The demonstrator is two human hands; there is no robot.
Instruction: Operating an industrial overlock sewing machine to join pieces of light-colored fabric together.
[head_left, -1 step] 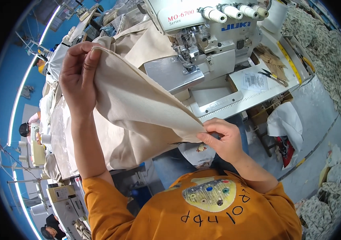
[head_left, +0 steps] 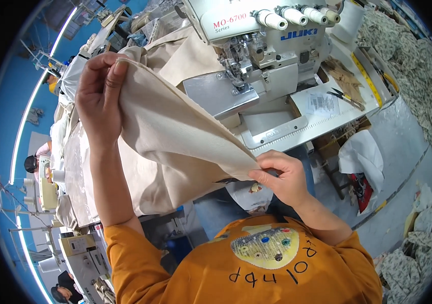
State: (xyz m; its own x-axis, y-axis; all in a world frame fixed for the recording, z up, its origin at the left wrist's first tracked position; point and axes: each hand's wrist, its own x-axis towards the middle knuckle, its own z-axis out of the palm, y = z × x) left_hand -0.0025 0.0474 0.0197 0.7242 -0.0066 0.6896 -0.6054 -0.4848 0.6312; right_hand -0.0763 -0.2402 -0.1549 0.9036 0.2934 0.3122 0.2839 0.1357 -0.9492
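A piece of beige fabric (head_left: 175, 131) is stretched at a slant between my hands, its edges laid together along the upper side. My left hand (head_left: 100, 96) pinches its upper left corner between thumb and fingers. Lower down, my right hand (head_left: 280, 175) grips the other end of that edge in a pinch. The rest of the cloth hangs in soft folds toward my lap. Just beyond the fabric stands a white overlock sewing machine (head_left: 282, 50), and its metal plate (head_left: 221, 93) lies behind the taut edge. The cloth appears apart from the needle area.
Thread snips (head_left: 346, 97) and a paper label (head_left: 323, 104) lie on the machine table, by a yellow measuring tape (head_left: 367, 78). More beige cloth (head_left: 190, 55) lies behind the plate. Patterned fabric heaps (head_left: 408, 76) fill the right side. People sit at machines far left.
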